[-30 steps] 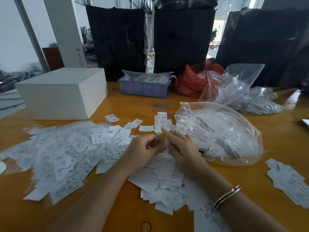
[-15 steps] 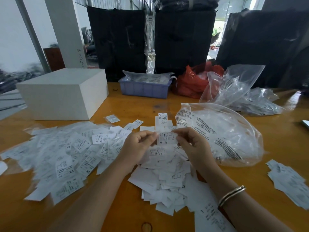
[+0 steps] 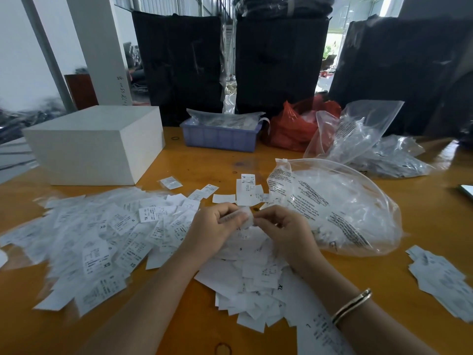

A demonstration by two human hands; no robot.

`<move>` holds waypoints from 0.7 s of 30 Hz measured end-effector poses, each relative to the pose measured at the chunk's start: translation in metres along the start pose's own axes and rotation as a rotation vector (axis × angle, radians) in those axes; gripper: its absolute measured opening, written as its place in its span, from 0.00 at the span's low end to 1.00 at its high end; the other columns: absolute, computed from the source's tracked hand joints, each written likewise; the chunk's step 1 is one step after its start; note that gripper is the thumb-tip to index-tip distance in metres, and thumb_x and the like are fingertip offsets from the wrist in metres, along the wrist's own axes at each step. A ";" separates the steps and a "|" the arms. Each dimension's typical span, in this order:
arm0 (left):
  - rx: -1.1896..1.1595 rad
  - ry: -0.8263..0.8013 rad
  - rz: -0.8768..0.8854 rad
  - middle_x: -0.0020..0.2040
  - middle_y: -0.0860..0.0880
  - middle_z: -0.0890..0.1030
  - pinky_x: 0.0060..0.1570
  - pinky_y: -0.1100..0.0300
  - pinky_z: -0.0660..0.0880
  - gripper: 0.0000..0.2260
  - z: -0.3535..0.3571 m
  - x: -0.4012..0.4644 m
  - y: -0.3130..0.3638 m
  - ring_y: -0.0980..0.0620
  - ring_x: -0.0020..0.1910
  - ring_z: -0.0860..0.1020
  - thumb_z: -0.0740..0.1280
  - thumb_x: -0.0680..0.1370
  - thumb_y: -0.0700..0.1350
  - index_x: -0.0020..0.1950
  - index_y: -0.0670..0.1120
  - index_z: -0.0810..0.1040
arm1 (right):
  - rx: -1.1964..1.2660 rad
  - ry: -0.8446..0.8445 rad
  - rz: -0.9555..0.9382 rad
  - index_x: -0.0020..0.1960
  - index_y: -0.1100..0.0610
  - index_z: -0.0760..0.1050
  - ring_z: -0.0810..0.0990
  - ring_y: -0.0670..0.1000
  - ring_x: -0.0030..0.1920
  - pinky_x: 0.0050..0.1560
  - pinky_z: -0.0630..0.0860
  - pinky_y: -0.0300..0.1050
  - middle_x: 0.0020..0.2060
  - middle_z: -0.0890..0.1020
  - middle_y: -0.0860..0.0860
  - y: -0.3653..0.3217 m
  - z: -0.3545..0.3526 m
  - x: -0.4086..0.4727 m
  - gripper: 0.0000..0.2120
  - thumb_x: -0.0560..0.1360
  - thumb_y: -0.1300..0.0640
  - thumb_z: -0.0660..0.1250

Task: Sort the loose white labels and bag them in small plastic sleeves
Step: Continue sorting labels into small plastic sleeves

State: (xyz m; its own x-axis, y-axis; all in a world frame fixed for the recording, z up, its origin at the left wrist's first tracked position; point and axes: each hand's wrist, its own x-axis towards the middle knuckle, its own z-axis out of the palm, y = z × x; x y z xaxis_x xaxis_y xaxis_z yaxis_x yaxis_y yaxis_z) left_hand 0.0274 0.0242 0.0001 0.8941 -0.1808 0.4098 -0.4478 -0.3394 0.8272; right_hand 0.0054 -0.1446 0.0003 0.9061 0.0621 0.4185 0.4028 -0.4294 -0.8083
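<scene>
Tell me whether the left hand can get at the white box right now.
Probably not at once: the left hand pinches a label together with the right hand. Nothing stands between it and the white box.

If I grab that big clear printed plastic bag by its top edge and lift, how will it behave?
The big clear printed plastic bag will probably sag and fold rather than keep its shape, since its film is already crumpled. It looks light for its bulk, holding only thin pale contents. Its mouth appears open toward the wooden table centre, so the contents might spill.

Orange wooden table (image 3: pixel 422 206); white pillar (image 3: pixel 102 47); black wrapped bundles (image 3: pixel 281 60) behind; daylight beyond.
</scene>
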 end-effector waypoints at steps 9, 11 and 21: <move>0.025 0.041 -0.036 0.41 0.61 0.82 0.43 0.75 0.72 0.02 0.000 0.001 -0.003 0.65 0.45 0.78 0.69 0.75 0.50 0.43 0.57 0.80 | -0.621 -0.083 -0.370 0.58 0.52 0.79 0.79 0.47 0.44 0.50 0.66 0.43 0.45 0.84 0.46 -0.003 0.005 -0.006 0.13 0.76 0.59 0.63; 0.038 0.100 -0.054 0.41 0.59 0.82 0.42 0.74 0.73 0.02 -0.001 0.001 -0.002 0.64 0.44 0.79 0.69 0.75 0.50 0.44 0.55 0.81 | -0.708 -0.066 -0.401 0.59 0.51 0.78 0.79 0.47 0.48 0.53 0.68 0.45 0.50 0.83 0.45 -0.001 0.003 -0.006 0.16 0.75 0.60 0.62; 0.625 0.328 -0.126 0.43 0.50 0.83 0.41 0.55 0.78 0.08 -0.018 0.001 -0.005 0.53 0.38 0.78 0.68 0.77 0.48 0.55 0.49 0.79 | -0.750 0.456 0.220 0.66 0.56 0.72 0.70 0.56 0.64 0.62 0.62 0.52 0.62 0.76 0.54 0.032 -0.065 0.012 0.16 0.80 0.57 0.57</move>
State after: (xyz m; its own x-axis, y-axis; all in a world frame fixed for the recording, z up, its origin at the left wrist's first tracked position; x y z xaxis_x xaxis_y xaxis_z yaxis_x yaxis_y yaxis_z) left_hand 0.0308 0.0429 0.0031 0.8523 0.1483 0.5015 -0.1755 -0.8222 0.5415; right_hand 0.0208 -0.2159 0.0059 0.7493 -0.3854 0.5386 -0.1086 -0.8737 -0.4741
